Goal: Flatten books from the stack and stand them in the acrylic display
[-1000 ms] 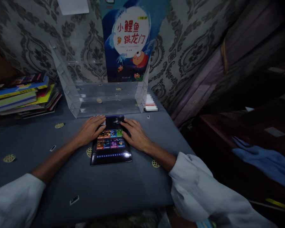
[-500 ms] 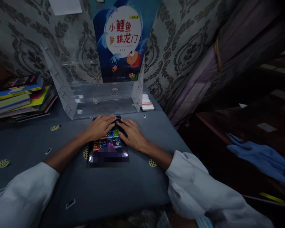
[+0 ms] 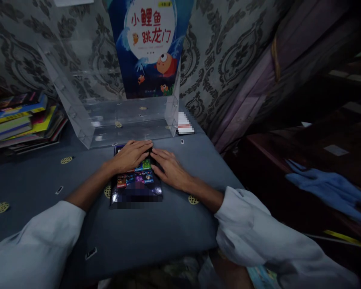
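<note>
A dark book (image 3: 138, 188) with rows of small colourful pictures on its cover lies flat on the grey-blue table. Across its upper part rests my left hand (image 3: 132, 155), palm down with the fingers stretched out to the right. My right hand (image 3: 170, 168) lies along the book's right edge, fingers extended and slightly apart, touching the cover. The fingertips of both hands come close together near the top of the book. Much of the book's upper half is hidden under my hands, and its lower edge is blurred out.
Behind the book stands a clear plastic rack (image 3: 129, 132); a blue picture book (image 3: 150, 78) stands upright in it. A stack of books (image 3: 21, 124) sits at the left. The table's right edge (image 3: 228, 168) drops toward a dark area with a blue cloth (image 3: 325, 188).
My left hand has slid slightly to the right across the book's upper part. My right hand stays by the right edge. The whole view has shifted a little.
</note>
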The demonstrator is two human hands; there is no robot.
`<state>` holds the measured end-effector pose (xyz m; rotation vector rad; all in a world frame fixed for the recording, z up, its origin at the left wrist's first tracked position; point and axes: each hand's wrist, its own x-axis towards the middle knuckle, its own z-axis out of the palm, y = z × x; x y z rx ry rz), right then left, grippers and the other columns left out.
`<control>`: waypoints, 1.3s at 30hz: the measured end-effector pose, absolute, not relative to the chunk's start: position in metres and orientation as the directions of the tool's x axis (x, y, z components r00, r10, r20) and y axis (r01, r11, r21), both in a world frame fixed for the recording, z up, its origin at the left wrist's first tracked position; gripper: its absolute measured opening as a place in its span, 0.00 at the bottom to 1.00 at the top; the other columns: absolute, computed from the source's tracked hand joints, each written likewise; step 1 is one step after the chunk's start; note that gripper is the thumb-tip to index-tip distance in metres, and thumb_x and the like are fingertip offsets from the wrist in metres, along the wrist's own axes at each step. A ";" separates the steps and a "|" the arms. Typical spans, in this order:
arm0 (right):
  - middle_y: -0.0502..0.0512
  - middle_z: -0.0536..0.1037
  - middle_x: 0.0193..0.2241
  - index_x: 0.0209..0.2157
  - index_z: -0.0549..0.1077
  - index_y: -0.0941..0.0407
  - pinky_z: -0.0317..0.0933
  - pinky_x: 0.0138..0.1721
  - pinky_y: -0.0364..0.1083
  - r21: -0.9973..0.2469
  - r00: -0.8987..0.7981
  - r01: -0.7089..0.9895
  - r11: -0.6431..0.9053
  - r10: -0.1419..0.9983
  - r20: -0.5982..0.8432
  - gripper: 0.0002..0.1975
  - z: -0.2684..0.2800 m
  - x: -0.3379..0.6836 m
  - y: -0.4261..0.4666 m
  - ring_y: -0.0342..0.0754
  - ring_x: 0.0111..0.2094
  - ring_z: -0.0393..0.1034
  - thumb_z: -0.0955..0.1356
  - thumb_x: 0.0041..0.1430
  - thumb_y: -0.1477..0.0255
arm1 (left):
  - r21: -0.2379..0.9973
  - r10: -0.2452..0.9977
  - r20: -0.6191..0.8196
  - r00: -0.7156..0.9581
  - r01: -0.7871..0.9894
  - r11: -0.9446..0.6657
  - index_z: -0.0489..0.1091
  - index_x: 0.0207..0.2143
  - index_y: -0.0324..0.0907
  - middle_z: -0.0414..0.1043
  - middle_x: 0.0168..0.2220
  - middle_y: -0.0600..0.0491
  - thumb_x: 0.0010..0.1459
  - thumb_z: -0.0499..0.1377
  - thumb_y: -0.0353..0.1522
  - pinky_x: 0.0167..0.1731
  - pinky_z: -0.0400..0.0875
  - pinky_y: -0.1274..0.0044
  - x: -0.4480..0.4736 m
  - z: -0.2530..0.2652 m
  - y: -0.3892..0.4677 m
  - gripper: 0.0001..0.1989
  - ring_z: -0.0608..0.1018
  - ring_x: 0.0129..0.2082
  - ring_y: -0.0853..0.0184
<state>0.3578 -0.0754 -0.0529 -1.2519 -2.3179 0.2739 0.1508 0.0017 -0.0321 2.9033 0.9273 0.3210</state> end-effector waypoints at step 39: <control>0.64 0.79 0.52 0.54 0.76 0.58 0.64 0.57 0.60 -0.416 -0.554 0.587 0.694 0.719 0.419 0.17 -0.047 0.377 -0.125 0.56 0.57 0.71 0.61 0.70 0.70 | 0.191 0.433 0.178 0.884 0.400 -0.896 0.66 0.63 0.39 0.66 0.64 0.44 0.73 0.42 0.39 0.61 0.59 0.63 0.147 -0.025 -0.040 0.24 0.68 0.65 0.59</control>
